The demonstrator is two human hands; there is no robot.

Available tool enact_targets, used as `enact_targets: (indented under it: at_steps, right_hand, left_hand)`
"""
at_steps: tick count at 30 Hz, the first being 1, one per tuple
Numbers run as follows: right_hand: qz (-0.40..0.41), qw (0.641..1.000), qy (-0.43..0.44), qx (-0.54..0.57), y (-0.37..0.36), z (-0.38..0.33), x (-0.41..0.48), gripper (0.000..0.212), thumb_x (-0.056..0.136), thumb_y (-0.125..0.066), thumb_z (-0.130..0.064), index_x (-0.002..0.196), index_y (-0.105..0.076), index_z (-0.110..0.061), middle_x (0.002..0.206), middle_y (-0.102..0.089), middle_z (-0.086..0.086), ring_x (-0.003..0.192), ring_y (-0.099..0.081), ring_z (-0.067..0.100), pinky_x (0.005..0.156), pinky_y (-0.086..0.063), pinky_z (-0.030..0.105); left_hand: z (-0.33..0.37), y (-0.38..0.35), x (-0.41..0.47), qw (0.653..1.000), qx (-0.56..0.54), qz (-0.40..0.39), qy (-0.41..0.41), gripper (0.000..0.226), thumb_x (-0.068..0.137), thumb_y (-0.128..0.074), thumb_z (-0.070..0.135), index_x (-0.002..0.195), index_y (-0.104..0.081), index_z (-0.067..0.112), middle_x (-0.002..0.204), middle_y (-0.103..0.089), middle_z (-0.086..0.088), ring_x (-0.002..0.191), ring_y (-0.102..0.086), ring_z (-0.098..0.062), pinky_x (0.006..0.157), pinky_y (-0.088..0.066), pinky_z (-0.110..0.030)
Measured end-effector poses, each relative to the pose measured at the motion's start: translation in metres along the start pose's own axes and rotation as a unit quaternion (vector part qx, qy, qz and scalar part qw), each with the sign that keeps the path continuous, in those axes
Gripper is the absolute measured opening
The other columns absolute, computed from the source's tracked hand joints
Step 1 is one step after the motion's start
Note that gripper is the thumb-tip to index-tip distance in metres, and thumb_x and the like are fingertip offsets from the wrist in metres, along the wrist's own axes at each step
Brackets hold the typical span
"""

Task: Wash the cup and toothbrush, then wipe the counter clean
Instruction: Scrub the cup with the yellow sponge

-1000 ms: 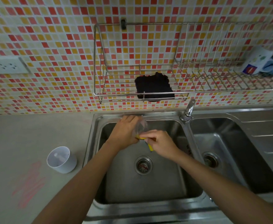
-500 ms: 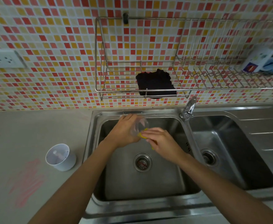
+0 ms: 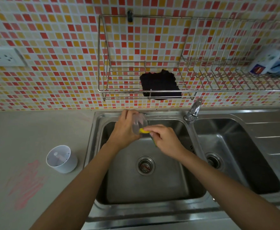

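Over the left sink basin (image 3: 152,193), my left hand (image 3: 126,130) grips a clear plastic cup (image 3: 140,121) tilted on its side. My right hand (image 3: 165,139) pinches a yellow and green sponge (image 3: 144,131) and pushes its yellow end against the cup's mouth. On the grey counter (image 3: 36,130) to the left stands a white cup (image 3: 61,159) with a toothbrush (image 3: 59,157) lying inside it. Pink smears (image 3: 26,183) mark the counter in front of that cup.
A chrome tap (image 3: 194,110) rises between the two basins, with the right basin (image 3: 235,155) beside it. A wire rack (image 3: 152,63) on the tiled wall holds a black cloth (image 3: 160,84) and packets (image 3: 266,62) at the right. A wall socket (image 3: 2,57) sits far left.
Both hands stay at the cup over the left basin while the sponge shifts a little at the cup's mouth. The camera has tilted slightly.
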State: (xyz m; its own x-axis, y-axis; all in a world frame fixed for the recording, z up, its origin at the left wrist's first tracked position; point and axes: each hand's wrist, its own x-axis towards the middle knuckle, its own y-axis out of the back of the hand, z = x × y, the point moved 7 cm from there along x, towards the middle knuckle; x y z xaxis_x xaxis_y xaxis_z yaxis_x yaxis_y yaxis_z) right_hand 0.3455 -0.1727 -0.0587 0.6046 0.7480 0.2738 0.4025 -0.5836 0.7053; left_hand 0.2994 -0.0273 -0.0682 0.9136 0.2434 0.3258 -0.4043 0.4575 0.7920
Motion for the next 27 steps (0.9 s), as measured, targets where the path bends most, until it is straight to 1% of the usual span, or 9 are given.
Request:
enact_targets:
  at_steps: [2,4,7,11,13,17,23,25,27]
  right_hand:
    - [0.001,0.999,-0.021,0.024,-0.001,-0.002,0.0,0.03,0.092,-0.055,-0.004,0.116,-0.069,-0.017,0.116,-0.069,-0.001,0.11,-0.06,0.008,0.093,-0.04,0.009]
    - [-0.019,1.0,0.002,0.013,-0.006,-0.006,0.001,0.03,0.091,-0.057,-0.002,0.115,-0.07,-0.015,0.116,-0.07,-0.001,0.11,-0.06,0.01,0.097,-0.043,0.017]
    - [-0.064,0.984,0.108,-0.129,-0.01,-0.008,0.005,0.035,0.083,-0.066,0.002,0.112,-0.071,-0.017,0.114,-0.07,-0.003,0.112,-0.061,0.018,0.091,-0.05,0.039]
    - [-0.059,0.941,0.18,-0.281,-0.004,-0.002,0.008,0.047,0.063,-0.082,-0.002,0.104,-0.073,-0.023,0.109,-0.071,-0.009,0.11,-0.062,0.02,0.082,-0.047,0.035]
    - [-0.029,0.952,0.166,-0.257,-0.002,-0.001,0.004,0.045,0.066,-0.079,0.002,0.104,-0.074,-0.022,0.108,-0.072,-0.008,0.109,-0.062,0.019,0.085,-0.051,0.036]
    - [-0.05,0.999,0.01,-0.005,-0.014,0.006,-0.005,0.031,0.086,-0.061,0.002,0.11,-0.072,-0.015,0.112,-0.071,-0.001,0.107,-0.062,0.014,0.096,-0.047,0.026]
    - [-0.103,0.949,0.155,-0.255,-0.013,0.004,0.003,0.05,0.068,-0.074,0.006,0.11,-0.071,-0.021,0.113,-0.07,-0.007,0.113,-0.059,0.02,0.084,-0.046,0.041]
    - [-0.085,0.948,0.157,-0.264,-0.008,0.006,0.005,0.051,0.065,-0.075,0.005,0.108,-0.072,-0.022,0.111,-0.071,-0.008,0.113,-0.06,0.019,0.083,-0.048,0.04]
    - [-0.071,0.976,0.104,-0.175,-0.004,0.008,0.002,0.042,0.077,-0.068,0.003,0.11,-0.072,-0.022,0.113,-0.07,-0.008,0.11,-0.061,0.014,0.089,-0.049,0.036]
  left_hand:
    - [0.001,0.002,0.002,0.998,0.057,-0.016,-0.002,0.085,0.062,-0.079,0.054,0.131,-0.04,0.023,0.133,-0.043,0.002,0.123,-0.04,-0.018,0.1,-0.038,-0.037]
    - [0.006,0.001,0.003,0.994,0.096,-0.042,-0.02,0.078,0.066,-0.075,0.051,0.132,-0.04,0.028,0.134,-0.044,0.006,0.125,-0.036,-0.018,0.095,-0.029,-0.033]
    - [0.013,-0.002,0.001,0.994,0.081,-0.068,-0.034,0.072,0.069,-0.076,0.043,0.13,-0.04,0.032,0.131,-0.047,0.01,0.118,-0.037,-0.016,0.085,-0.027,-0.029]
    - [0.014,-0.001,-0.001,0.995,0.069,-0.07,-0.022,0.071,0.068,-0.076,0.039,0.13,-0.042,0.032,0.129,-0.049,0.01,0.118,-0.038,-0.016,0.087,-0.031,-0.031]
    - [0.012,0.0,-0.002,0.996,0.065,-0.066,-0.014,0.071,0.068,-0.076,0.038,0.13,-0.043,0.032,0.13,-0.049,0.01,0.119,-0.038,-0.016,0.088,-0.031,-0.032]
    - [0.01,-0.005,-0.005,0.993,0.077,-0.086,-0.014,0.073,0.067,-0.077,0.037,0.132,-0.043,0.03,0.13,-0.05,0.007,0.119,-0.038,-0.018,0.091,-0.032,-0.034]
    - [0.016,-0.009,-0.009,0.993,0.054,-0.1,-0.011,0.071,0.07,-0.075,0.038,0.132,-0.044,0.028,0.132,-0.05,0.006,0.121,-0.038,-0.02,0.094,-0.034,-0.037]
    - [0.017,-0.003,-0.005,0.995,0.046,-0.092,-0.006,0.072,0.068,-0.077,0.034,0.132,-0.045,0.028,0.132,-0.05,0.005,0.121,-0.039,-0.02,0.095,-0.037,-0.039]
    - [0.014,-0.001,-0.003,0.995,0.04,-0.095,-0.002,0.074,0.066,-0.078,0.034,0.132,-0.045,0.026,0.132,-0.051,0.004,0.121,-0.039,-0.021,0.096,-0.041,-0.042]
